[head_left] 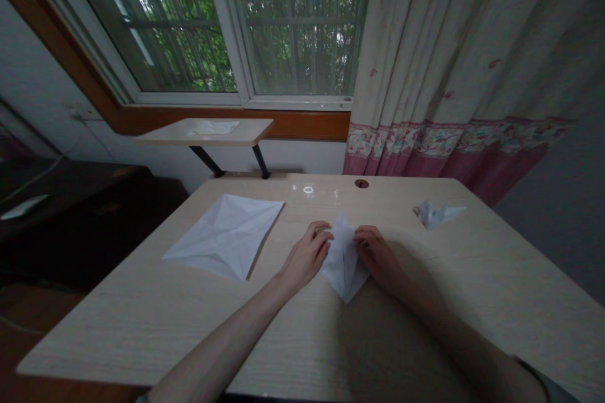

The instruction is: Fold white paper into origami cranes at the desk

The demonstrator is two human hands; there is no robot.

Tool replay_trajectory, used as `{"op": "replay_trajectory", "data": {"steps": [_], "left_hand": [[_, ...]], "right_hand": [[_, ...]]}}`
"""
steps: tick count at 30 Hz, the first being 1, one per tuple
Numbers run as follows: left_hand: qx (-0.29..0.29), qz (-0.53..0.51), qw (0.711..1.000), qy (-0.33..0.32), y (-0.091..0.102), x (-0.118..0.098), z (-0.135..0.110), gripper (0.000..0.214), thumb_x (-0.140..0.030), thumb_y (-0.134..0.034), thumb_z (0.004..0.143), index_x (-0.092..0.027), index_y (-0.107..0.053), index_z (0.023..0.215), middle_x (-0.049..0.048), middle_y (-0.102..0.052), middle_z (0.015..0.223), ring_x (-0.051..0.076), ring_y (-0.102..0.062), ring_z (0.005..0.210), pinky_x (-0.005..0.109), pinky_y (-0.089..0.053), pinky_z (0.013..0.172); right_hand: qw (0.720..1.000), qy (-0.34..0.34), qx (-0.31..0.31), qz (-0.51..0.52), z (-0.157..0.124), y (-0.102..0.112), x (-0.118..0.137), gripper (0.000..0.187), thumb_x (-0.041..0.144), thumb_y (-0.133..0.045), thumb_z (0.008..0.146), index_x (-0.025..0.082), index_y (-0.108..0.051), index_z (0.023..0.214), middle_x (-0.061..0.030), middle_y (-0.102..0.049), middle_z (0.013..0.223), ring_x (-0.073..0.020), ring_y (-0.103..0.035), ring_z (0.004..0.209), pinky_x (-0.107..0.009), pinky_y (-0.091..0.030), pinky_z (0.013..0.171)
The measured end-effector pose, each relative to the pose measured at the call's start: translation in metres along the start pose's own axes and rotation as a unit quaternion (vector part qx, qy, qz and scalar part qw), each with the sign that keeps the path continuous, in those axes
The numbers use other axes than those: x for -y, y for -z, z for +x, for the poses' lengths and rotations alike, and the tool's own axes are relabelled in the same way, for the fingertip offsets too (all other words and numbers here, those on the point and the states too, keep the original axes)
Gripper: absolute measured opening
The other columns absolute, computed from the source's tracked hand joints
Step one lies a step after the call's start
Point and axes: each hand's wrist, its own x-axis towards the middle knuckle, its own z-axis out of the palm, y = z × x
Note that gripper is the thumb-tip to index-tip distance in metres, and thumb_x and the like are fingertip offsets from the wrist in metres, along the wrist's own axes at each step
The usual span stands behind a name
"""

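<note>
A white sheet of paper folded into a diamond (344,267) lies on the table in front of me, one point away from me and one towards me. A crease or slit runs down its middle. At its upper left edge, my left hand (309,253) pinches the paper between bent fingers. My right hand (378,257) is closed at the upper right edge, fingers curled on the paper, with the thumb partly hidden. To the left lies a larger creased white sheet (227,233), opened out. A small folded paper bird (437,213) rests at the right.
The pale wooden table (283,340) has a round cable hole (362,183) near its back edge. A small raised shelf (255,129) on black legs stands back left, with white paper (217,128) on it. Behind are a barred window and a patterned curtain (425,75).
</note>
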Motion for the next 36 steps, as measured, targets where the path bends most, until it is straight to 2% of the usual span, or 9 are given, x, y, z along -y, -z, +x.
{"op": "replay_trajectory", "data": {"steps": [9,15,23,27,30,32,36], "left_hand": [[-0.001,0.024,1.0,-0.015,-0.001,0.0,0.0,0.021,-0.015,-0.056,0.093,-0.022,-0.065,0.111,0.01,-0.052,0.136,0.02,-0.064,0.102,0.039,-0.055,0.096],[0.036,0.062,0.996,-0.052,-0.002,0.003,0.0,0.018,-0.019,-0.059,0.095,-0.02,-0.069,0.11,0.0099,-0.063,0.125,0.026,-0.059,0.116,0.044,-0.052,0.101],[0.073,0.083,0.99,-0.092,-0.008,0.007,-0.001,0.028,-0.022,-0.048,0.101,-0.02,-0.071,0.117,0.0085,-0.072,0.115,0.023,-0.066,0.107,0.04,-0.055,0.097],[0.082,0.119,0.985,-0.098,-0.009,0.004,-0.004,0.028,-0.026,-0.049,0.102,-0.02,-0.071,0.117,0.0084,-0.073,0.117,0.023,-0.069,0.107,0.04,-0.057,0.097],[0.099,0.137,0.982,-0.089,-0.009,-0.002,-0.006,0.027,-0.026,-0.051,0.101,-0.018,-0.07,0.118,0.0095,-0.072,0.123,0.024,-0.069,0.113,0.038,-0.056,0.101],[0.114,0.147,0.979,-0.078,-0.008,-0.006,-0.007,0.028,-0.026,-0.051,0.101,-0.017,-0.068,0.121,0.0109,-0.069,0.128,0.024,-0.067,0.117,0.037,-0.054,0.104],[0.138,0.172,0.973,-0.062,-0.008,-0.012,-0.007,0.032,-0.033,-0.057,0.099,-0.015,-0.065,0.125,0.0139,-0.066,0.133,0.027,-0.064,0.123,0.04,-0.053,0.105]], "right_hand": [[0.997,0.001,0.022,-0.07,-0.007,-0.005,-0.012,0.033,0.015,-0.048,0.093,0.027,-0.062,0.121,-0.0111,-0.057,0.131,-0.0262,-0.055,0.127,-0.052,-0.05,0.106],[0.995,0.023,0.026,-0.093,-0.009,-0.008,-0.018,0.034,0.017,-0.051,0.094,0.025,-0.065,0.124,-0.0133,-0.059,0.133,-0.0272,-0.056,0.126,-0.052,-0.051,0.104],[0.987,0.046,0.071,-0.136,-0.01,-0.01,-0.017,0.037,0.016,-0.05,0.095,0.027,-0.066,0.127,-0.0102,-0.066,0.131,-0.0272,-0.061,0.122,-0.054,-0.05,0.105],[0.981,0.054,0.102,-0.157,-0.009,-0.008,-0.012,0.04,0.014,-0.05,0.095,0.03,-0.066,0.129,-0.0074,-0.066,0.134,-0.0254,-0.062,0.123,-0.049,-0.051,0.106],[0.976,0.059,0.124,-0.17,-0.01,-0.008,-0.013,0.041,0.014,-0.049,0.096,0.028,-0.064,0.131,-0.0088,-0.065,0.135,-0.0261,-0.062,0.123,-0.051,-0.05,0.106],[0.974,0.059,0.128,-0.179,-0.012,-0.008,-0.015,0.042,0.014,-0.048,0.096,0.026,-0.062,0.134,-0.0104,-0.063,0.138,-0.0269,-0.061,0.125,-0.054,-0.048,0.107],[0.973,0.05,0.12,-0.193,-0.014,-0.007,-0.017,0.043,0.016,-0.048,0.097,0.029,-0.059,0.137,-0.0079,-0.061,0.141,-0.0258,-0.057,0.13,-0.054,-0.044,0.111]]}}
